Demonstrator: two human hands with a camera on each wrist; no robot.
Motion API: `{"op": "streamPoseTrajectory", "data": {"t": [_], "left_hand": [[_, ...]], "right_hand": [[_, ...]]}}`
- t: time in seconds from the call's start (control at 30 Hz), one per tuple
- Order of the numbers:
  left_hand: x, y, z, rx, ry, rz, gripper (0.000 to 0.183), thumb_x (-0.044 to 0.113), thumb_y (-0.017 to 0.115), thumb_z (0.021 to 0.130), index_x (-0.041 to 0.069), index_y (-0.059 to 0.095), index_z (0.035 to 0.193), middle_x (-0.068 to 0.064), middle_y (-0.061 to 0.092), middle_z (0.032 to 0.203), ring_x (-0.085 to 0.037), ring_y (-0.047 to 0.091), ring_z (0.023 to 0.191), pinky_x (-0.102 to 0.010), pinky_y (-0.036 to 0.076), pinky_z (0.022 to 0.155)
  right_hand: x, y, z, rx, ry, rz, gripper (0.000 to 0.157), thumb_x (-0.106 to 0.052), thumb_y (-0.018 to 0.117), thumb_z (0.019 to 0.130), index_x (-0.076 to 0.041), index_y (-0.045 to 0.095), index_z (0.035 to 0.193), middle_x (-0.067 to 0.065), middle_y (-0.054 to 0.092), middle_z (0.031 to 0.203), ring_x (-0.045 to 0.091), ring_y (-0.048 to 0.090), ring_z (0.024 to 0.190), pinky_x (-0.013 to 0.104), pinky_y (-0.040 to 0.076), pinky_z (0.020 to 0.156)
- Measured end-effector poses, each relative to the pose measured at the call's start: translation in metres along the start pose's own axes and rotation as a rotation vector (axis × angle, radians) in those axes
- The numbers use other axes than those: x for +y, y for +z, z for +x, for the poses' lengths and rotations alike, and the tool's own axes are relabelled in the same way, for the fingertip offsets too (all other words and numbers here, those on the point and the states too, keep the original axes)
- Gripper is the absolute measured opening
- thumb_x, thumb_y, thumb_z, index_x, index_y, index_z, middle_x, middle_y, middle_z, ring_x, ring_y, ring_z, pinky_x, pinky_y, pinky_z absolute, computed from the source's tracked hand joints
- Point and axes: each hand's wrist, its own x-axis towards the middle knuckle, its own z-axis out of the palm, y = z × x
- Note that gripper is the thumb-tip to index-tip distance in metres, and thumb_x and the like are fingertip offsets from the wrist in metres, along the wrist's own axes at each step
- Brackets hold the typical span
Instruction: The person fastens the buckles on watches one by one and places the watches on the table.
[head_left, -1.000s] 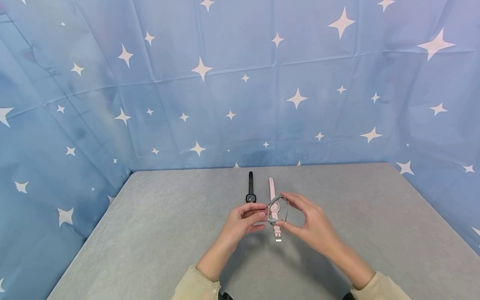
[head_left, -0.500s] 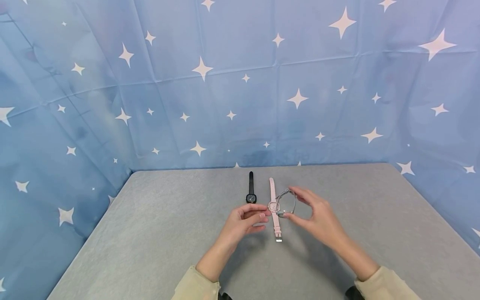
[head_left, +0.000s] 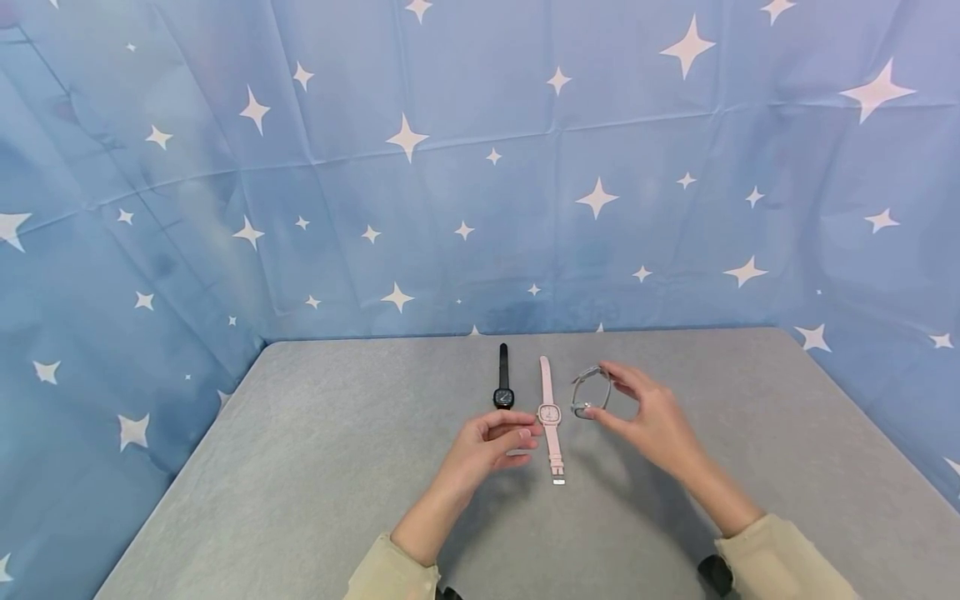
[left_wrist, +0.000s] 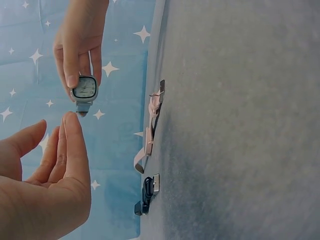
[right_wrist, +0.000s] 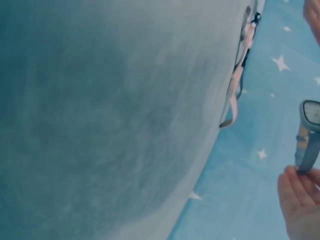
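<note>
My right hand pinches a grey wristwatch above the table, its strap closed into a loop. The left wrist view shows the thumb by the squarish face of this watch; the right wrist view has it partly cut off at the edge. My left hand hovers with bent, relaxed fingers and holds nothing. Just right of its fingertips a pink wristwatch lies stretched out on the table. Beyond the left hand lies a black wristwatch, its lower strap hidden behind the fingers.
The grey table has a far edge that meets a blue cloth backdrop with white stars. The same cloth runs along both sides. The pink and black watches lie side by side, faces up, with a small gap between them.
My right hand has carried the grey watch away from the left hand, to the right and farther off, so the pink watch is uncovered. The left hand has stayed nearly still.
</note>
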Motion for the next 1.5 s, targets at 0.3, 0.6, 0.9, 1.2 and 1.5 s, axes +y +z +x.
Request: {"op": "streamPoseTrajectory", "data": {"t": [0.3, 0.6, 0.9, 1.2, 1.5], "left_hand": [[-0.003, -0.001, 0.001, 0.000, -0.009, 0.012, 0.034, 0.014, 0.064, 0.089, -0.005, 0.060, 0.118, -0.013, 0.069, 0.109, -0.013, 0.067, 0.090, -0.035, 0.055, 0.080], [-0.003, -0.002, 0.002, -0.008, -0.003, 0.022, 0.032, 0.014, 0.063, 0.090, -0.003, 0.061, 0.118, -0.013, 0.068, 0.110, -0.015, 0.067, 0.091, -0.035, 0.055, 0.081], [-0.003, -0.004, 0.002, -0.004, -0.018, 0.033, 0.035, 0.015, 0.063, 0.090, -0.004, 0.059, 0.119, -0.012, 0.069, 0.110, -0.018, 0.067, 0.094, -0.033, 0.055, 0.080], [0.000, -0.004, 0.002, 0.002, -0.025, 0.040, 0.035, 0.016, 0.062, 0.090, -0.004, 0.059, 0.120, -0.011, 0.069, 0.110, -0.027, 0.065, 0.100, -0.035, 0.055, 0.081], [0.001, -0.003, 0.000, -0.005, -0.017, 0.037, 0.031, 0.014, 0.061, 0.091, -0.002, 0.061, 0.118, -0.015, 0.067, 0.113, -0.021, 0.067, 0.097, -0.035, 0.055, 0.082]], "right_hand": [[0.019, -0.002, 0.006, -0.044, 0.079, -0.035, 0.066, -0.025, 0.080, 0.075, 0.002, 0.053, 0.128, 0.023, 0.057, 0.124, 0.040, 0.062, 0.103, 0.046, 0.052, 0.084], [0.039, -0.005, 0.013, -0.123, 0.180, -0.038, 0.070, -0.032, 0.075, 0.080, 0.005, 0.048, 0.132, 0.028, 0.052, 0.128, 0.045, 0.058, 0.107, 0.051, 0.048, 0.088], [0.051, -0.008, 0.016, -0.156, 0.224, -0.080, 0.071, -0.038, 0.072, 0.082, 0.002, 0.046, 0.135, 0.028, 0.052, 0.129, 0.045, 0.058, 0.107, 0.056, 0.046, 0.090], [0.053, -0.009, 0.019, -0.241, 0.261, -0.153, 0.071, -0.040, 0.070, 0.083, 0.005, 0.048, 0.133, 0.029, 0.054, 0.126, 0.045, 0.058, 0.106, 0.055, 0.048, 0.085], [0.055, -0.009, 0.017, -0.354, 0.280, -0.189, 0.066, -0.033, 0.071, 0.083, 0.008, 0.049, 0.131, 0.031, 0.057, 0.120, 0.048, 0.054, 0.107, 0.057, 0.046, 0.083]]}}
